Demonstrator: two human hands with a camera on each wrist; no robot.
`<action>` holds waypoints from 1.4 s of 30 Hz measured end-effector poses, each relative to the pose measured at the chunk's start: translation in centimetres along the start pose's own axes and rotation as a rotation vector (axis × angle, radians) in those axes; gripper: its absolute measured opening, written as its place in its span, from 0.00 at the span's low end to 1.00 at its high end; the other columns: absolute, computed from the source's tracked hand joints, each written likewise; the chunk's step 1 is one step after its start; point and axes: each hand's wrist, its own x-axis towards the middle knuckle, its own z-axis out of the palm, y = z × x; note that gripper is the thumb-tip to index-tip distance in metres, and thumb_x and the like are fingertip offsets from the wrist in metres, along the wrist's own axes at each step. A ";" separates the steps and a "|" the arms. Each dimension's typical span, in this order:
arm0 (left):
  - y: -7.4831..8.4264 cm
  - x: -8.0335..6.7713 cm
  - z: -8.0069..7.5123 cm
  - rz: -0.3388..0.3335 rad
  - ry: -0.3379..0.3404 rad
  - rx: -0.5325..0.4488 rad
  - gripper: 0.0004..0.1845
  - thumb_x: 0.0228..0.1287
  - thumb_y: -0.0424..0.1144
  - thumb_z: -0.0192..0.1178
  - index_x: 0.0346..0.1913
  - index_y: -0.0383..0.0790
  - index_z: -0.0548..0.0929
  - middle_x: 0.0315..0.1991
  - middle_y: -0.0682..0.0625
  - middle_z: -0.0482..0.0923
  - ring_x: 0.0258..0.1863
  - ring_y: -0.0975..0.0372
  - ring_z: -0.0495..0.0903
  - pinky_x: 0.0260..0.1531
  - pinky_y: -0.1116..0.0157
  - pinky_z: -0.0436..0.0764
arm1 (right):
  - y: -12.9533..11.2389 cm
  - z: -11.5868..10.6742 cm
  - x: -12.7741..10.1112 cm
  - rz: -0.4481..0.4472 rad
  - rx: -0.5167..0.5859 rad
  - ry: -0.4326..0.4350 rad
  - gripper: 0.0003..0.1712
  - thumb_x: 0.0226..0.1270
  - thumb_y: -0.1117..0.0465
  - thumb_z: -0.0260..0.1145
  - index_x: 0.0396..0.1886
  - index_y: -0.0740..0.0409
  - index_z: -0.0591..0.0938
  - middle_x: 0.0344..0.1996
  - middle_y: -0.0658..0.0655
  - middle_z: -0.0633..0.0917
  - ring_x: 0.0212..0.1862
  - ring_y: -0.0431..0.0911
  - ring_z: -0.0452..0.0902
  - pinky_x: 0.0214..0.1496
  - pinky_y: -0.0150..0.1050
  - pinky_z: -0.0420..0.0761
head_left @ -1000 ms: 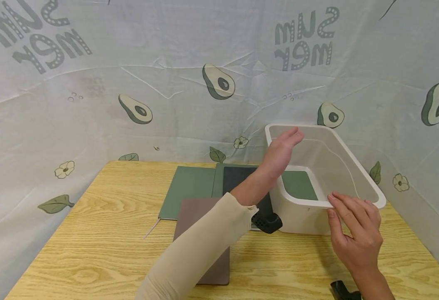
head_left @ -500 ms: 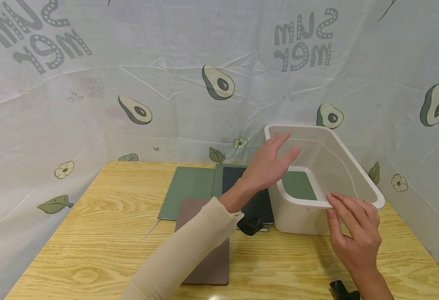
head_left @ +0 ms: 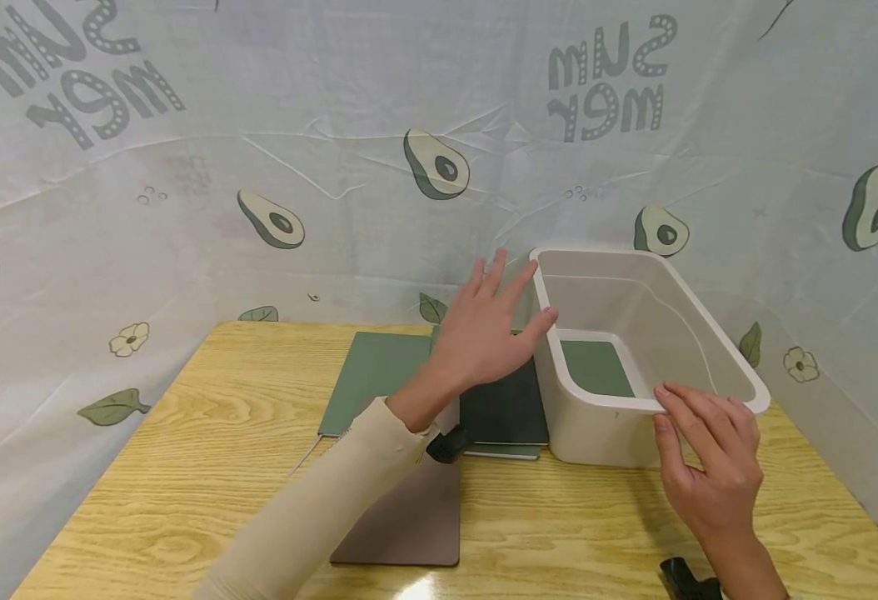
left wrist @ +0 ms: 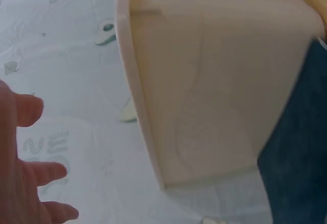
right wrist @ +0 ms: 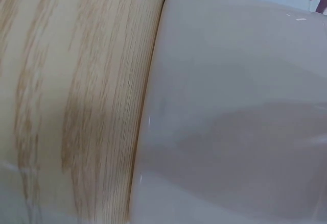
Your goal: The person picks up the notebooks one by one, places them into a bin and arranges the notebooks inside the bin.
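Left hand (head_left: 484,337) has withdrawn from the bin (head_left: 697,329), fingers spread. Right hand (head_left: 709,462) rests straight fingers on its rim. Bin appears light, rigid, smooth; rim offers purchase.

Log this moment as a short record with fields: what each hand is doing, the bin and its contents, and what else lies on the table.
left hand: open, fingers spread, outside the bin's left wall, holding nothing
right hand: fingers resting on the bin's near rim
bin: white plastic, upright, on the table's right side
bin contents: one green flat item on the bottom
table: light wood grain
left of the bin: green notebook, black notebook, brown notebook nearest the person
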 end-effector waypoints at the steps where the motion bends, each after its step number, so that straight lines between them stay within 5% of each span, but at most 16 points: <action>1: -0.2 -0.1 -0.1 -0.005 0.003 0.048 0.39 0.80 0.67 0.46 0.87 0.63 0.53 0.90 0.50 0.38 0.89 0.47 0.38 0.85 0.40 0.48 | 0.0 0.0 0.0 0.001 0.000 -0.003 0.24 0.78 0.48 0.68 0.43 0.67 0.93 0.40 0.70 0.91 0.44 0.66 0.79 0.68 0.34 0.67; 7: -1.6 -0.5 -0.6 -0.031 -0.005 0.256 0.39 0.79 0.71 0.43 0.86 0.65 0.54 0.90 0.51 0.35 0.89 0.48 0.32 0.85 0.39 0.42 | 0.1 -0.2 -0.1 0.012 -0.013 -0.016 0.24 0.78 0.47 0.67 0.44 0.66 0.93 0.41 0.70 0.91 0.46 0.66 0.79 0.70 0.33 0.66; 13: -2.4 -1.1 -1.0 -0.034 -0.012 0.342 0.39 0.80 0.71 0.42 0.86 0.63 0.56 0.90 0.49 0.35 0.89 0.46 0.30 0.85 0.38 0.38 | 0.0 0.0 -0.1 0.004 -0.006 -0.008 0.23 0.78 0.48 0.68 0.44 0.66 0.93 0.40 0.70 0.91 0.45 0.66 0.79 0.69 0.34 0.66; 42: -4.5 -3.0 -2.5 -0.108 -0.030 0.251 0.38 0.79 0.70 0.43 0.86 0.63 0.56 0.89 0.48 0.31 0.88 0.47 0.28 0.85 0.38 0.35 | 0.1 -0.3 -0.2 0.009 -0.018 -0.028 0.24 0.79 0.47 0.67 0.45 0.66 0.93 0.41 0.70 0.91 0.46 0.65 0.79 0.70 0.34 0.65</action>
